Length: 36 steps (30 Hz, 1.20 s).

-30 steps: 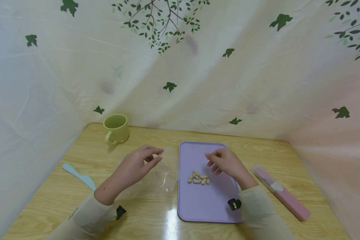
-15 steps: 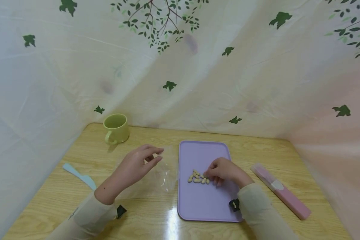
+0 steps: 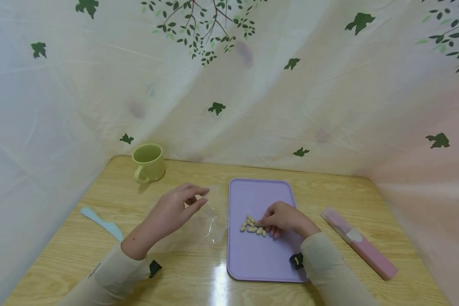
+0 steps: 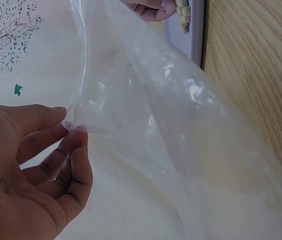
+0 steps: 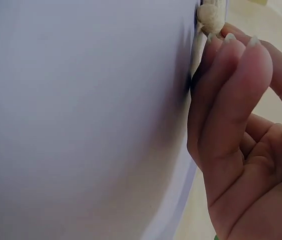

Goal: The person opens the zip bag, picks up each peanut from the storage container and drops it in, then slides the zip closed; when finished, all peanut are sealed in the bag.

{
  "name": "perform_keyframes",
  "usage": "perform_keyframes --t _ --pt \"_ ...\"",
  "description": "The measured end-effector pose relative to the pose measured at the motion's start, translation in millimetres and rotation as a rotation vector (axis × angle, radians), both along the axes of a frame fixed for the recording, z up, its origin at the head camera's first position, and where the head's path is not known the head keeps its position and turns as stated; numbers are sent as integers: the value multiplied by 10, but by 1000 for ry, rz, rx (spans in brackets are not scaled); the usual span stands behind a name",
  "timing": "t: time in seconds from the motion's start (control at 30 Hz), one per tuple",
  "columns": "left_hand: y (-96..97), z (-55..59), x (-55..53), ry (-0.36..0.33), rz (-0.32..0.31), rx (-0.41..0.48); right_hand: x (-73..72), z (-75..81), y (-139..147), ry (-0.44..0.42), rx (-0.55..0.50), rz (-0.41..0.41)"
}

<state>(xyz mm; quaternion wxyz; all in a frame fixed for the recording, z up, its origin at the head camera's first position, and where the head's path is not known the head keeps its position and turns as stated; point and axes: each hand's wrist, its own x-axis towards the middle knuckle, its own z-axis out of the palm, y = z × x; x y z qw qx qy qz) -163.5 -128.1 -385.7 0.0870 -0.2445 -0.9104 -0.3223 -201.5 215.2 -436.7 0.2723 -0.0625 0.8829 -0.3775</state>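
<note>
My left hand (image 3: pixel 174 209) pinches the edge of a clear plastic bag (image 4: pixel 146 105) between thumb and fingertips. The bag hangs to the left of a lilac tray (image 3: pixel 252 261), its film wide across the left wrist view. Over the tray, my right hand (image 3: pixel 287 217) reaches down with bent fingers and pinches a peanut at the right side of a small cluster. The other peanuts (image 3: pixel 251 229) lie close together at the tray's middle. In the right wrist view, a pale peanut (image 5: pixel 211 16) shows right at the fingertips, partly hidden by them.
A green mug (image 3: pixel 148 163) stands at the back left of the wooden table (image 3: pixel 191 276). The light blue plastic knife (image 3: pixel 102 223) lies beside my left forearm. To the right of the tray is a long pink case (image 3: pixel 361 244) with a translucent end.
My right hand has come down from above the tray to the peanuts and shifted slightly left, its fingertips closing on one. The left hand stays in place with the bag.
</note>
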Motion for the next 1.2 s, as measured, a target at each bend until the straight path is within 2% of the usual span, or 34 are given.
perform_keyframes --t 0.2,0.4,0.6,0.83,1.03,1.2 --pt "-2 8 3 0 4 -4 -2 62 47 1 -22 -33" --pt "-8 19 3 -9 6 -4 -18 223 21 54 -53 -114" --pt "-4 22 7 -17 10 -1 -7 427 -156 94 -190 -154" --pt "-1 31 11 -30 20 1 107 635 -469 126 -264 -156" --pt "0 34 12 -47 25 9 180 626 -728 127 -273 -126" --pt "-7 30 10 -31 15 10 202 580 -841 117 -279 -130"
